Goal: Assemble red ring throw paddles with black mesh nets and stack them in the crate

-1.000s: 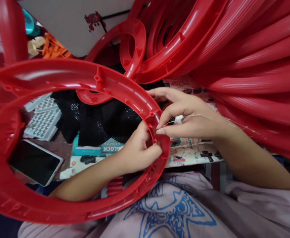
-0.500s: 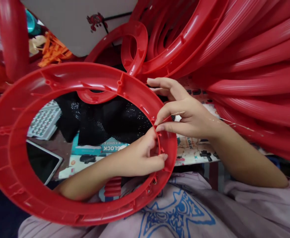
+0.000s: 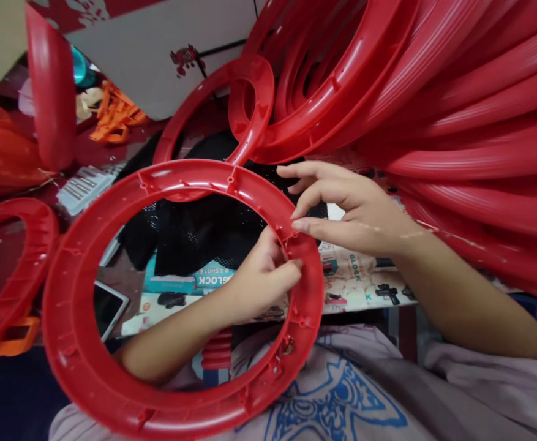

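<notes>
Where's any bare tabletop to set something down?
A narrow tabletop strip shows between phone and GLOCK-printed packaging, through the held ring; another, apparently, inside the far-left ring. Right side's crowded with packed red rings.

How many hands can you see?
2: the left hand grips the inner edge of the front red ring; the right hand is by its upper right part.

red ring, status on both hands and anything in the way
Left hand gripping inner edge of red ring. Right hand at ring's right side, contact unclear. Black cloth and phone behind, neither blocking hands.
</notes>
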Tool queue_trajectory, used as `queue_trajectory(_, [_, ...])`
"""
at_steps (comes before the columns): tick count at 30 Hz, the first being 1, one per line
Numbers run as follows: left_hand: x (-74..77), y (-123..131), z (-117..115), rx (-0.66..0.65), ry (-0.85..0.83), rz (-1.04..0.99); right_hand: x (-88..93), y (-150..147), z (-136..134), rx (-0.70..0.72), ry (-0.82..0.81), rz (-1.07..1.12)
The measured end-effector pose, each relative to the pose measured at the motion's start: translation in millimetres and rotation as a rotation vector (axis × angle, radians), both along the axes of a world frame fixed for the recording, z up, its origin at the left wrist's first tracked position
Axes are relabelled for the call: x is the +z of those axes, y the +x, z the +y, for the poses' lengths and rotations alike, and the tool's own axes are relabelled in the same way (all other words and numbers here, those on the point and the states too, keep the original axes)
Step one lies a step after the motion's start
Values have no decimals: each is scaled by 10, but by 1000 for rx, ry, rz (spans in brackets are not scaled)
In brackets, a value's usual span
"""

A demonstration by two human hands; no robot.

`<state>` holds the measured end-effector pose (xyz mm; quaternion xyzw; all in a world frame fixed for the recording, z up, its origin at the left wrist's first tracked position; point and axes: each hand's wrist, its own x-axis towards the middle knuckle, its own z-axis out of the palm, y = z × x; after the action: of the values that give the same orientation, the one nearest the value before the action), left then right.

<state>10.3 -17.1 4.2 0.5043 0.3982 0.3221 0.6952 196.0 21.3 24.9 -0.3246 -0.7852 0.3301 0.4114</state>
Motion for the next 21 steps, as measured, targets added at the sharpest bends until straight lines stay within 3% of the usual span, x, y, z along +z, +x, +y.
queue_trajectory(3, [21,-24,2,-180,76,47,76,100,13,218,60,-120])
queue_trajectory(6, [51,-52,12,-232,133,53,142,157,9,317,90,-235])
queue_trajectory(9, [67,-102,18,-269,227,123,149,135,-5,266,124,-202])
queue_trajectory(16, [11,-198,52,-520,332,336,72,40,-35,145,162,-69])
queue_trajectory(21, [32,-189,69,-651,342,389,72,64,-12,178,96,-60])
